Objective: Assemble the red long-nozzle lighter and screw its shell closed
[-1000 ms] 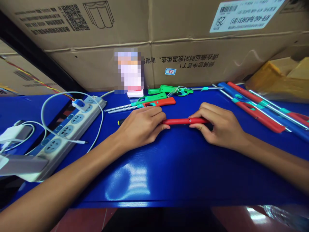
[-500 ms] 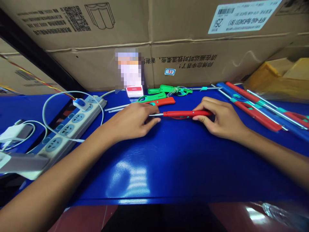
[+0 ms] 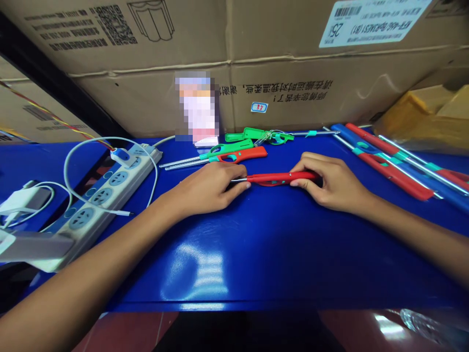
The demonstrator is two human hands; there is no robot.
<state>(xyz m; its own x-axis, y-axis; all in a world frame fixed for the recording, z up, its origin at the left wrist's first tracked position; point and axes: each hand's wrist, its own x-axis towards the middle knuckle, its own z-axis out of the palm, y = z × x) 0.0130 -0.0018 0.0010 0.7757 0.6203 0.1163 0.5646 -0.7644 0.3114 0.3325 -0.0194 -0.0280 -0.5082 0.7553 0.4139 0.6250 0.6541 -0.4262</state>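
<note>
A red lighter (image 3: pixel 269 178) with a long metal tube lies level between my two hands, over the blue table. My left hand (image 3: pixel 220 185) pinches it at the tube end, hiding most of the tube. At the other end of its red body, my right hand (image 3: pixel 324 180) grips it between thumb and fingers. Just behind my left hand, an orange-red lighter (image 3: pixel 245 154) and a green lighter (image 3: pixel 234 146) lie on the table with their tubes to the left. Some green casing pieces (image 3: pixel 254 134) sit further back.
Several red and blue lighters (image 3: pixel 394 171) lie at the right. A white power strip (image 3: pixel 106 190) with cables stands at the left. A phone (image 3: pixel 200 112) leans on the large cardboard box (image 3: pixel 286 68) behind the blue table (image 3: pixel 256 259).
The red lighter has tilted slightly, its tube end a little lower. My left hand has shifted slightly right and down along the lighter. Both hands still hold it.
</note>
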